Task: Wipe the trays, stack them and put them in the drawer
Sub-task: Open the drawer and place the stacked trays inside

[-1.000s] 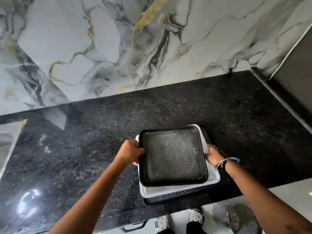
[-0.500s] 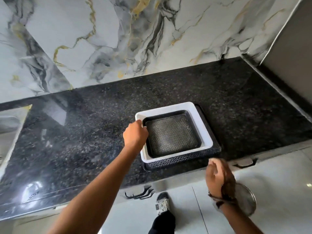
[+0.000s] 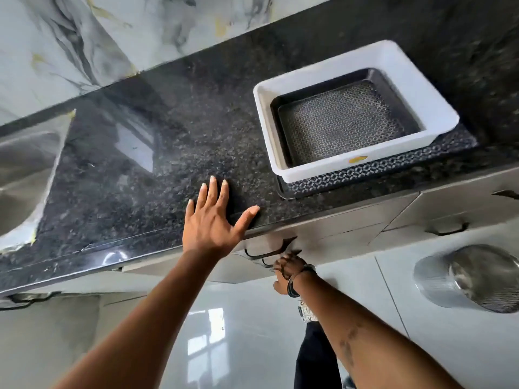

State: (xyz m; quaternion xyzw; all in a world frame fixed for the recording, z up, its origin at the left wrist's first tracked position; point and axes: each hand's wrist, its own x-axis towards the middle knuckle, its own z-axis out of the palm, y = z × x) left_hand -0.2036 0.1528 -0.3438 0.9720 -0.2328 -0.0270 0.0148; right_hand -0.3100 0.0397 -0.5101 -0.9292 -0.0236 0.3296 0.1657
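Note:
Three trays sit stacked on the black granite counter (image 3: 168,153): a small black patterned tray (image 3: 337,127) nested inside a white tray (image 3: 415,85), both resting on a larger black patterned tray (image 3: 379,171). My left hand (image 3: 213,220) lies flat with fingers spread on the counter's front edge, left of the stack and apart from it. Below the counter, my right hand (image 3: 289,268) curls its fingers around a black drawer handle (image 3: 264,252) on the grey drawer front (image 3: 337,234).
A steel sink (image 3: 22,175) is set into the counter at far left. A marble wall (image 3: 84,37) backs the counter. A round steel bin (image 3: 477,276) stands on the glossy floor at right. More drawer handles (image 3: 446,230) show further right.
Both hands have left the tray stack. My left hand has come down flat on the counter edge, and my right hand has dropped below the counter onto a drawer handle.

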